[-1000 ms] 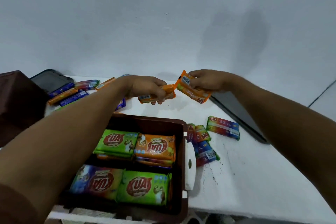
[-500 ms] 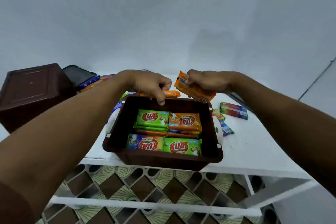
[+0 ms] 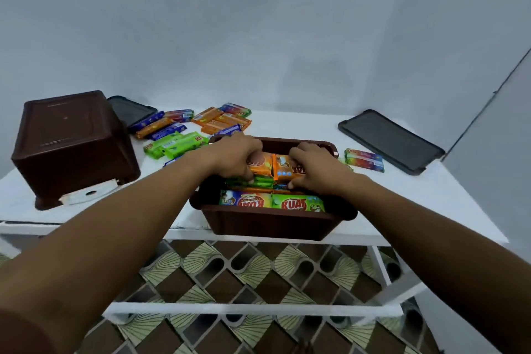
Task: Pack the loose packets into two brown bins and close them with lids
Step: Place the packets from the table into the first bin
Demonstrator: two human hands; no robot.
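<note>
Since the head has drawn back from where it was half a second ago, more of the room shows. A plain pale wall [image 3: 258,23] fills the upper half, and a floor [image 3: 230,273] of brown and green patterned tiles is visible through the white frame below. The white table [image 3: 431,198] stands against that wall.

On its left end an upturned brown bin [image 3: 71,146] rests mouth down, with a white latch at its near rim. The open brown bin [image 3: 267,227] sits at the table's near edge between the two forearms, as it did before. A dark lid [image 3: 390,141] lies flat at the far right, well apart from the open bin. A second lid [image 3: 129,110] lies just behind the upturned bin.

The left hand [image 3: 235,161] and right hand [image 3: 313,169], which were over the bin's far rim half a second ago, are now down inside it. Each has its fingers curled round a packet. The left orange packet [image 3: 260,169] and the right orange packet [image 3: 283,171] lie side by side, touching, on top of the far row. The near row shows a multicoloured wrapper and a green one, face up.

Loose packets [image 3: 221,121] lie scattered beyond the bin, with green packets [image 3: 175,146] near its far left corner. One rainbow packet [image 3: 364,159] lies between the bin and the dark lid.
</note>
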